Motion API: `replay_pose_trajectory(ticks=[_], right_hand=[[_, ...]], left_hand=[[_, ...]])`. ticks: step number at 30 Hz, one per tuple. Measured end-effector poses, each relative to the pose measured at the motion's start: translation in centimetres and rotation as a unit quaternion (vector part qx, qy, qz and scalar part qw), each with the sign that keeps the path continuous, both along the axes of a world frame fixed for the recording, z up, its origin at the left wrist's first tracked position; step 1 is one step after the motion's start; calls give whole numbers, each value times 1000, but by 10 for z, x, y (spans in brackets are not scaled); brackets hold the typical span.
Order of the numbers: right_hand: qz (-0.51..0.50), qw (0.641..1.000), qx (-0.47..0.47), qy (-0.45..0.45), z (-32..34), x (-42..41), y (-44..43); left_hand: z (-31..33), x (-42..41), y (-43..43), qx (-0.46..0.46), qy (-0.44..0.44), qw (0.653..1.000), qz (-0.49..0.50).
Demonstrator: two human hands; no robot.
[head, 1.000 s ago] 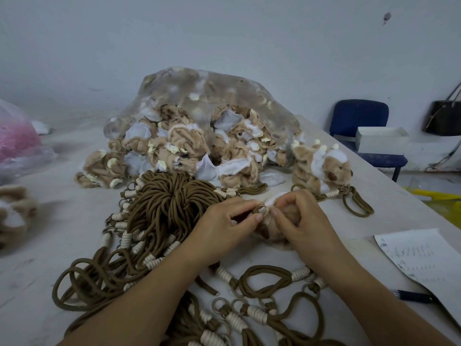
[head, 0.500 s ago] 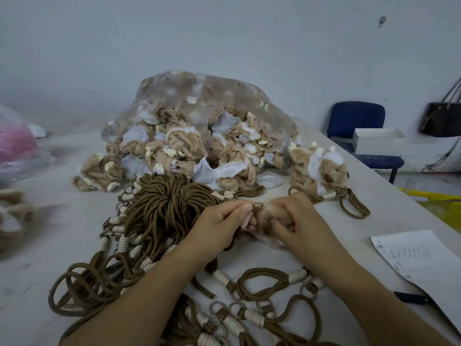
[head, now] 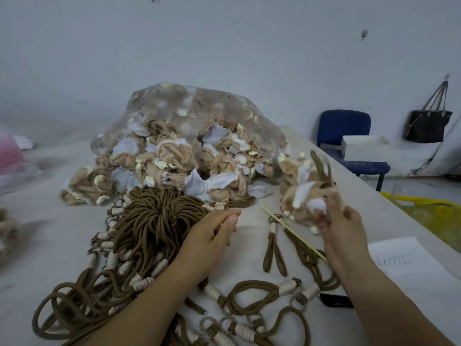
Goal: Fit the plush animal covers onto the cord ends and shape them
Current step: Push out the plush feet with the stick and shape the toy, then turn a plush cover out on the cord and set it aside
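Observation:
My right hand (head: 343, 229) grips a tan and white plush animal cover (head: 308, 198) and holds it up above the table at the right. A brown cord loop (head: 321, 166) sticks up out of the top of the cover. My left hand (head: 214, 233) hovers beside a big bundle of brown cords (head: 157, 218), its fingers loosely curled and nothing in them. A clear bag (head: 199, 106) spills many loose plush covers (head: 172, 156) behind the bundle. Another plush (head: 294, 168) lies behind the held one.
A thin wooden stick (head: 291, 232) and a loose cord loop (head: 273, 253) lie between my hands. Cords with white wrapped ends and rings (head: 252, 298) lie near the front edge. At the right are a paper sheet (head: 411, 268), a black pen (head: 335, 300), a blue chair (head: 344, 128) and a white box (head: 364, 148).
My hands have parted. The right hand has carried the plush cover with its cord up and to the right, and the left hand has let go and stayed by the cord bundle.

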State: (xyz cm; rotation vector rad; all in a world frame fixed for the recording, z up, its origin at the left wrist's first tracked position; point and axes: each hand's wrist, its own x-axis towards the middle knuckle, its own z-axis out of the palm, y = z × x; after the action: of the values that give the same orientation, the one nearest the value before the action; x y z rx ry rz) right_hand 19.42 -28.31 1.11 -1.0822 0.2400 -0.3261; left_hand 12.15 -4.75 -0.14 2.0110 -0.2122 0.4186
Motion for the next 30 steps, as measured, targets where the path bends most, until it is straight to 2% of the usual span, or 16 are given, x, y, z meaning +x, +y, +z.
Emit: replay_pose_trajectory(ticks=[5, 7, 9, 11, 12, 13, 14, 15, 17, 23, 27, 30], right_hand=[[-69, 997, -41, 11, -4, 5, -10], [-119, 982, -144, -2, -3, 2, -11], [-163, 927, -330, -69, 0, -5, -5], [-148, 820, -533, -146, -3, -7, 2], [-121, 762, -619, -144, -8, -5, 5], [-84, 719, -681, -112, -12, -2, 5], [-39, 703, -708, -54, -15, 1, 3], [3, 706, -708, 0, -16, 4, 1], [35, 726, -685, 40, -14, 5, -3], [-74, 753, -648, -88, -11, -13, 11], [-66, 745, -649, -140, -11, -20, 19], [-29, 738, -655, -163, -11, -23, 25]], left_hand=[[-1, 1, 0, 8, 14, 1000, -5], [-2, 1, 0, 12, 16, 1000, -4], [-3, 1, -1, 13, 18, 1000, -5], [-2, 1, -1, 12, 19, 1000, -6], [-3, 1, -1, 12, 18, 1000, -6], [-3, 1, -1, 14, 17, 1000, -7], [-3, 1, -2, 16, 15, 1000, -7], [-4, 1, -2, 16, 14, 1000, -8], [-4, 1, -3, 18, 14, 1000, -8], [-2, 5, -3, 71, -12, 997, 7], [10, 25, -7, 179, -35, 983, 17], [27, 64, -10, 212, 35, 975, 62]])
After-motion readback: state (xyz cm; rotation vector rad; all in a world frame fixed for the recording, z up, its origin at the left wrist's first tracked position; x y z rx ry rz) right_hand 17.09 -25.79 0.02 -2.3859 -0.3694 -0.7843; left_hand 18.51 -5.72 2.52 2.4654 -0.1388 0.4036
